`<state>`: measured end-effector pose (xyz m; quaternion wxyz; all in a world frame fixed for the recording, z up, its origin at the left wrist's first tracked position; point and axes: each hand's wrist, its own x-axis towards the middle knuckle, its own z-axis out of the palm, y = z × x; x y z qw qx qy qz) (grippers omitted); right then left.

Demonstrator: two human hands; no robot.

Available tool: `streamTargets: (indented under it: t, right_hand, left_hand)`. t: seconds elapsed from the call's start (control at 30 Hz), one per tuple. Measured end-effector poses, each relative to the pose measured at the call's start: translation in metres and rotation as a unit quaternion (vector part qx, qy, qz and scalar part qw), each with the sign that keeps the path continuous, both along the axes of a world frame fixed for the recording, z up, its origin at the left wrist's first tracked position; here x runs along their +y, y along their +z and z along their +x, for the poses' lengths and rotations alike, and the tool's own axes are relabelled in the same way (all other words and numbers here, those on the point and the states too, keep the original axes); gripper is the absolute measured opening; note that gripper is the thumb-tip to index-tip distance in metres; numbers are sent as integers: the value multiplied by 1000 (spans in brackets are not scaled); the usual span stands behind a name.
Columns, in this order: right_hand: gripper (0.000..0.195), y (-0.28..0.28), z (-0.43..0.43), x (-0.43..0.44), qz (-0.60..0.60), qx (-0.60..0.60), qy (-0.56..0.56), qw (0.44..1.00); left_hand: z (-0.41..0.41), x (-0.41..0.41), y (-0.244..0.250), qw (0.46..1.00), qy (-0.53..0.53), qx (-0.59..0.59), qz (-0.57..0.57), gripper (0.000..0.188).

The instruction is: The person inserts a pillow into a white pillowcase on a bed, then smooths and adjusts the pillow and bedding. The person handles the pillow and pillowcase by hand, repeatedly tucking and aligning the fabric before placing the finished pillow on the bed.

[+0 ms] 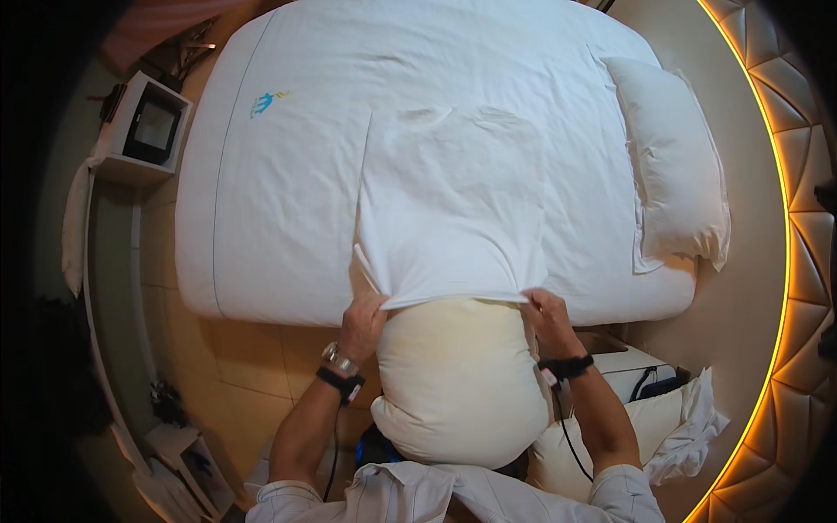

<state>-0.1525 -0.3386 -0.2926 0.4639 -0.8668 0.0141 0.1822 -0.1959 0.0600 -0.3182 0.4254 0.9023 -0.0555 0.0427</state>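
A white pillowcase [451, 209] lies on the bed, its open end towards me. My left hand [363, 325] pinches one corner of the opening, and my right hand [549, 321] grips the opposite corner. Between my forearms a cream pillow [461, 379] rests against my body, its far end at the mouth of the case. The hem crosses the pillow's top, so how much of it is inside is hidden. Each wrist bears a black strap with a cable; a metal watch is on the left one.
A pillow in a white case [680, 163] lies at the bed's right end on the white duvet [288, 196]. Another cream pillow [562, 457] and crumpled white cloth [686, 431] are at lower right. A white cabinet [124, 163] stands left; a padded headboard [801, 261] curves at right.
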Motion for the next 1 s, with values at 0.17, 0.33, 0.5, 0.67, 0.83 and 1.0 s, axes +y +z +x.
streamTargets:
  t: [0.17, 0.33, 0.5, 0.67, 0.83, 1.0]
  right_hand:
    - [12, 24, -48, -30, -35, -17, 155, 987]
    - [16, 1, -75, -39, 3, 42, 103, 994]
    - [22, -106, -89, -81, 34, 123, -144, 981]
    - [53, -150, -103, -67, 157, 270, -95, 945]
    - [48, -161, -109, -56, 276, 329, -91, 899]
    - [39, -152, -105, -58, 226, 319, -63, 918]
  left_hand:
    - [-64, 8, 24, 995, -97, 7, 35, 6]
    - [-86, 5, -2, 993, -84, -3, 87, 14]
    - [-92, 16, -76, 986, 95, 137, 2, 33]
    - [-89, 32, -137, 917, 242, 272, -165, 43]
    - [-110, 27, -169, 718, 271, 448, -459, 41]
    - [-137, 25, -188, 578, 280, 552, -532, 33]
